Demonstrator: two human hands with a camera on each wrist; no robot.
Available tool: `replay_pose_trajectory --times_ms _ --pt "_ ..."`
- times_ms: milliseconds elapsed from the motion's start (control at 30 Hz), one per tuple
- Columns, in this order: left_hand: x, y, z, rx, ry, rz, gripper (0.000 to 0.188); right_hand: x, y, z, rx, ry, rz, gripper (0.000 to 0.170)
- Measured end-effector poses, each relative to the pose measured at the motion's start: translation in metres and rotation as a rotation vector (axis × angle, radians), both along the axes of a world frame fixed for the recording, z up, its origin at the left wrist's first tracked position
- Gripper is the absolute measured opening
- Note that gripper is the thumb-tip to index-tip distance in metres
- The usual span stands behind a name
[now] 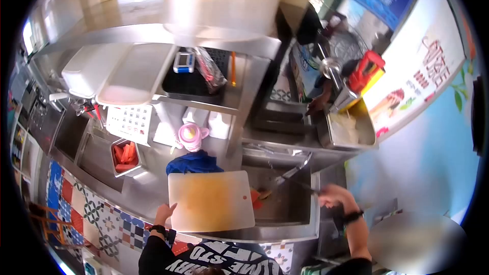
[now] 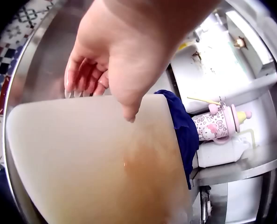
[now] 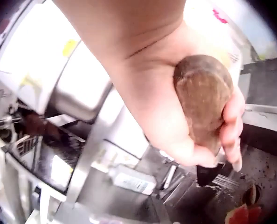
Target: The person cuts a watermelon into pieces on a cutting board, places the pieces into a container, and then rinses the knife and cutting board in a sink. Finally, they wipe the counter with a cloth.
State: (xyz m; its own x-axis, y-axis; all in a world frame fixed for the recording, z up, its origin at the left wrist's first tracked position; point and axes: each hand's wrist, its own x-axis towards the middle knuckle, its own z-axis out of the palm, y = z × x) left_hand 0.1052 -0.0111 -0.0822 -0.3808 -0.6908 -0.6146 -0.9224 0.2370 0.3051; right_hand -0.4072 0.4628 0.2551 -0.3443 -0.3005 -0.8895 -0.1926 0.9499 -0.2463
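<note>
A white cutting board point(image 1: 211, 214), stained yellow-orange in its middle, lies over the counter's front and the sink's left side. My left hand point(image 1: 164, 215) grips its left edge, with the thumb point(image 2: 130, 109) on the top face and the other fingers curled over the side. To the right, my right hand point(image 1: 333, 196) holds a knife point(image 1: 303, 187) by its thick wooden handle point(image 3: 201, 98). The dark blade points left over the sink; most of it is hidden in the right wrist view. Red fruit pieces point(image 1: 256, 202) lie in the sink beside the board.
A bunched blue cloth point(image 1: 196, 163) touches the board's far edge. Behind it stands a pink cup point(image 1: 192, 140). A metal container point(image 1: 118, 165) of red pieces stands on the left. Metal tongs point(image 1: 295, 167) cross the sink. Another person's hand point(image 1: 318, 104) shows at the back right.
</note>
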Motion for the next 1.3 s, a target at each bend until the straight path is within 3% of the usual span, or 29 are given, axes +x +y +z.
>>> replay_pose_trajectory --times_ms 67,167,200,300,400,467,500,600,733,767,833,867,933,1000,1067,1167,1200,1300 --pt "-0.001 -0.009 -0.002 0.095 -0.105 -0.183 0.08 0.039 0.004 0.064 -0.01 0.105 0.012 0.029" --pt "-0.006 -0.006 0.025 0.139 0.081 -0.268 0.077 0.091 -0.011 0.154 -0.147 0.173 0.039 0.032" --pt "-0.011 -0.005 0.044 0.228 0.128 -0.27 0.069 0.104 -0.02 0.176 -0.207 0.178 0.044 0.034" --pt "-0.012 0.003 0.065 0.678 0.431 -0.019 0.057 0.13 -0.048 0.21 -0.464 0.113 -0.031 0.043" --pt "-0.021 0.01 0.081 0.88 0.486 0.045 0.048 0.159 -0.106 0.213 -0.775 0.139 -0.046 0.048" --pt "-0.033 0.013 0.109 0.775 0.386 -0.214 0.046 0.173 -0.156 0.2 -0.958 0.269 -0.03 0.052" --pt "-0.04 0.016 0.124 0.721 0.331 -0.345 0.044 0.177 -0.184 0.191 -1.08 0.433 0.094 0.053" --pt "-0.056 0.038 0.151 0.668 0.389 -0.41 0.046 0.18 -0.265 0.171 -1.303 0.73 0.289 0.056" --pt "-0.095 0.07 0.178 0.666 0.45 -0.302 0.045 0.155 -0.342 0.117 -1.568 0.887 0.179 0.048" --pt "-0.105 0.08 0.178 0.66 0.429 -0.25 0.045 0.154 -0.332 0.113 -1.558 0.991 0.179 0.048" --pt "-0.124 0.098 0.181 0.3 0.437 -0.546 0.044 0.151 -0.302 0.11 -1.533 1.188 0.191 0.047" --pt "-0.13 0.107 0.175 0.294 0.425 -0.527 0.044 0.148 -0.273 0.103 -1.568 1.084 0.182 0.039" --pt "-0.148 0.119 0.163 0.261 0.419 -0.493 0.043 0.13 -0.203 0.058 -1.413 0.844 0.181 0.03" --pt "-0.166 0.137 0.17 0.435 0.556 -0.176 0.043 0.105 -0.138 0.006 -1.185 0.584 -0.138 0.018" --pt "-0.191 0.163 0.172 0.563 0.612 0.041 0.041 0.064 -0.079 -0.059 -0.957 0.242 -0.701 0.025" --pt "-0.241 0.21 0.171 0.722 0.636 0.238 0.039 0.008 -0.02 -0.121 -0.964 0.312 -0.698 0.033" --pt "-0.264 0.231 0.176 0.795 0.681 0.322 0.039 -0.007 -0.015 -0.122 -1.04 0.245 -0.665 0.044" --pt "-0.31 0.262 0.149 0.823 0.781 0.521 0.04 -0.045 -0.021 -0.131 -1.127 0.284 -0.597 0.046"
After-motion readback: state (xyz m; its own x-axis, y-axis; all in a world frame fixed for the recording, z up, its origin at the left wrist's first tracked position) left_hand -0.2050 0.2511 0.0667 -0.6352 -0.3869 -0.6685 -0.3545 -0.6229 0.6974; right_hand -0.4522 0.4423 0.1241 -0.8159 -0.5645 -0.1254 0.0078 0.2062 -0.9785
